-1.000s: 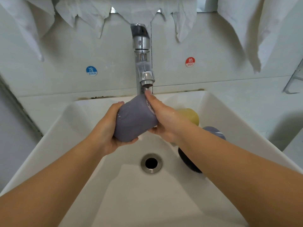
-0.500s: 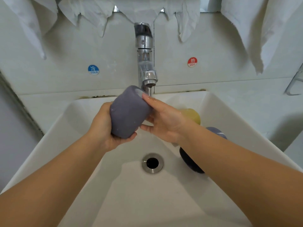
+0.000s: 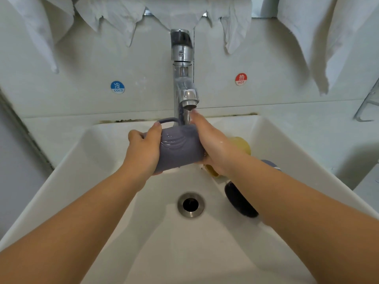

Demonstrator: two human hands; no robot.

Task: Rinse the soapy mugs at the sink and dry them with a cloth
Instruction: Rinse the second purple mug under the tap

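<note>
At the centre of the frame a grey-purple mug (image 3: 179, 147) lies on its side in mid-air over the white sink (image 3: 67, 167), directly under the spout of the chrome tap (image 3: 183, 78), with its handle turned toward the wall at the top and water streaks showing on its side. The left hand (image 3: 143, 152) grips the mug's left end, its thumb laid over the top near the handle and its fingers curled round underneath. The right hand (image 3: 211, 144) cups the mug's right end, fingers pressed together and reaching up so that the fingertips (image 3: 193, 114) sit just below the spout. Behind the right wrist, at centre right, a yellow mug (image 3: 244, 145) lies in the basin against the sink's right wall, and just below it a dark mug (image 3: 239, 198) lies on its side, partly hidden by the forearm. The drain (image 3: 190, 204) is at lower centre. On the wall, a blue COLD sticker (image 3: 117, 87) sits left of the tap and a red HOT sticker (image 3: 241, 79) right of it. White cloths (image 3: 114, 15) hang along the top edge.
</note>
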